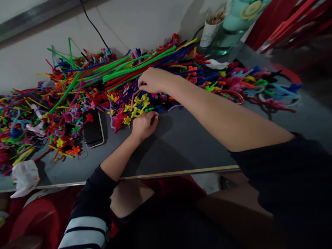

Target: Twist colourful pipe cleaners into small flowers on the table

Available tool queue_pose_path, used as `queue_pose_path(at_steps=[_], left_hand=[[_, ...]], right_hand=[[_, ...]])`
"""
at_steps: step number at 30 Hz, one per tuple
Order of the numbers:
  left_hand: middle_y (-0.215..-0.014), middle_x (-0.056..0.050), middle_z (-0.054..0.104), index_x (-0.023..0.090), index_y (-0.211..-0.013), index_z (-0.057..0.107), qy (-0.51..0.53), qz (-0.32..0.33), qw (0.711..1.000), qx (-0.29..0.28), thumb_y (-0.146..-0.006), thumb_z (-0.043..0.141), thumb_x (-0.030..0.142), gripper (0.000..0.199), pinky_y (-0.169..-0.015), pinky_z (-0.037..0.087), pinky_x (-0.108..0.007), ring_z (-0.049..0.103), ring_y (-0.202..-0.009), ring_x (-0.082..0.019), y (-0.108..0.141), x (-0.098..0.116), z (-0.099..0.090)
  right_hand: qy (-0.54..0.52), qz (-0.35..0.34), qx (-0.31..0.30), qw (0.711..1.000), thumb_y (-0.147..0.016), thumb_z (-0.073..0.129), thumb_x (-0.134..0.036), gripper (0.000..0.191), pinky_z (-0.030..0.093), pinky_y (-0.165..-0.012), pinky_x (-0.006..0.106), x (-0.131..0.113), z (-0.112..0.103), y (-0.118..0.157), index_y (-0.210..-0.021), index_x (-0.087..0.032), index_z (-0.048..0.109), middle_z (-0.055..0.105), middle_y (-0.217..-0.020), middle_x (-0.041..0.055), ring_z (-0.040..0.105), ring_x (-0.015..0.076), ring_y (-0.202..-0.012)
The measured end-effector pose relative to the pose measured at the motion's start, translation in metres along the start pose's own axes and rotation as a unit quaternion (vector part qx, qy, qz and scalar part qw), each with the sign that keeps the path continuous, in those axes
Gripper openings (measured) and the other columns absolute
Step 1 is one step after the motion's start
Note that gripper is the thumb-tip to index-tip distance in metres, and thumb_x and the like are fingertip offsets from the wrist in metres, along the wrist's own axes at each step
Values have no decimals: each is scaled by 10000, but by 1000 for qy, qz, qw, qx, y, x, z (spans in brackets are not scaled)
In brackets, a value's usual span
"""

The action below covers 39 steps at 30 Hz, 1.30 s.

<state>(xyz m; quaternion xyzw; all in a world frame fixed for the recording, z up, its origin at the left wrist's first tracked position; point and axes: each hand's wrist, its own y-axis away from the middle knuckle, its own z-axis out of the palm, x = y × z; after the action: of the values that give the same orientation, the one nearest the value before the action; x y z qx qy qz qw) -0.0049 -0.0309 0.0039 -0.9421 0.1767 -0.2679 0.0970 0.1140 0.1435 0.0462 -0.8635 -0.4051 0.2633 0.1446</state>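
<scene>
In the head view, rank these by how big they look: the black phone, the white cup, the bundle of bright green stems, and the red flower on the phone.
1. Green stems
2. Black phone and white cup: too close to rank
3. Red flower

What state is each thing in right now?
Left hand: fingers curled, grip unclear
Right hand: at the pipe cleaners, grip unclear
Pipe cleaners: piled, some straight, some shaped
Upper phone: screen dark, red flower on it
Cup: upright, filled
Plastic bag: crumpled, over table edge
</scene>
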Motion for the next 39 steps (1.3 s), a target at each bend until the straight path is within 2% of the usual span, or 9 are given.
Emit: queue_pose_path(at_steps=[3, 6, 10, 13, 17, 20, 24, 27, 39], left_hand=[[-860, -60, 713, 179, -1064, 653, 71, -19, 997, 25, -932, 477, 304, 253, -683, 476, -257, 652, -774, -157, 0, -1, 0], [-849, -58, 705, 176, -1190, 560, 200, -50, 976, 65, -980, 397, 385, 338, -670, 487, -253, 640, -726, -136, -2, -2, 4], [-849, -63, 693, 199, -1263, 492, 310, -101, 939, 114, -990, 245, 552, 511, -554, 460, -251, 614, -631, -127, -4, -3, 7], [-813, -52, 680, 205, -1220, 552, 311, -111, 935, 133, -963, 255, 617, 570, -539, 450, -243, 599, -602, -117, -3, -2, 5], [-730, -31, 668, 176, -1062, 651, 286, -83, 951, 85, -949, 356, 598, 527, -526, 432, -230, 522, -528, -91, -2, -4, 4], [-743, -25, 676, 179, -1081, 656, 272, -67, 959, 51, -965, 383, 537, 464, -564, 453, -235, 523, -536, -88, -5, -7, 7], [-806, -38, 690, 204, -1168, 614, 322, -84, 943, 14, -982, 350, 523, 453, -556, 469, -249, 584, -570, -103, -8, -10, 12], [-810, -48, 697, 217, -1223, 583, 355, -100, 929, 2, -978, 323, 552, 489, -518, 461, -253, 615, -583, -119, -11, -13, 13], [-921, -61, 743, 169, -1076, 648, 412, -127, 899, -79, -936, 536, 307, 226, -587, 475, -212, 637, -658, -81, -11, -5, 4]], right_hand=[[11, 33, 80, 996, -918, 554, -480, 349, 496, -746, 332, -22, -37, 26, -828, -183, 715, 715, -788, 59, 673, 200, -803], [17, 64, 137, 988, -949, 491, -407, 298, 492, -780, 365, -43, -61, 73, -879, -209, 702, 724, -853, 71, 667, 214, -837], [15, 63, 121, 991, -845, 560, -279, 141, 494, -779, 431, -51, -54, 135, -817, -239, 692, 712, -804, 55, 666, 253, -812], [21, 72, 133, 988, -799, 549, -227, 141, 486, -774, 439, -45, -35, 156, -794, -245, 689, 714, -791, 49, 665, 254, -795], [40, 95, 174, 979, -810, 524, -201, 176, 480, -763, 429, -37, -17, 157, -818, -239, 696, 725, -806, 57, 666, 251, -792], [43, 86, 186, 978, -855, 507, -222, 204, 483, -801, 425, -41, -10, 155, -894, -225, 707, 732, -865, 78, 668, 253, -841], [-18, 12, 107, 994, -937, 472, -302, 259, 492, -794, 383, -58, -6, 153, -987, -224, 713, 735, -943, 88, 669, 233, -881], [-36, 15, 92, 995, -967, 457, -339, 294, 500, -777, 348, -67, -7, 153, -1018, -224, 723, 738, -943, 82, 674, 212, -872], [-12, 111, 192, 975, -939, 522, -378, 259, 506, -804, 383, -53, -11, 158, -960, -285, 762, 746, -903, 51, 684, 227, -876]])
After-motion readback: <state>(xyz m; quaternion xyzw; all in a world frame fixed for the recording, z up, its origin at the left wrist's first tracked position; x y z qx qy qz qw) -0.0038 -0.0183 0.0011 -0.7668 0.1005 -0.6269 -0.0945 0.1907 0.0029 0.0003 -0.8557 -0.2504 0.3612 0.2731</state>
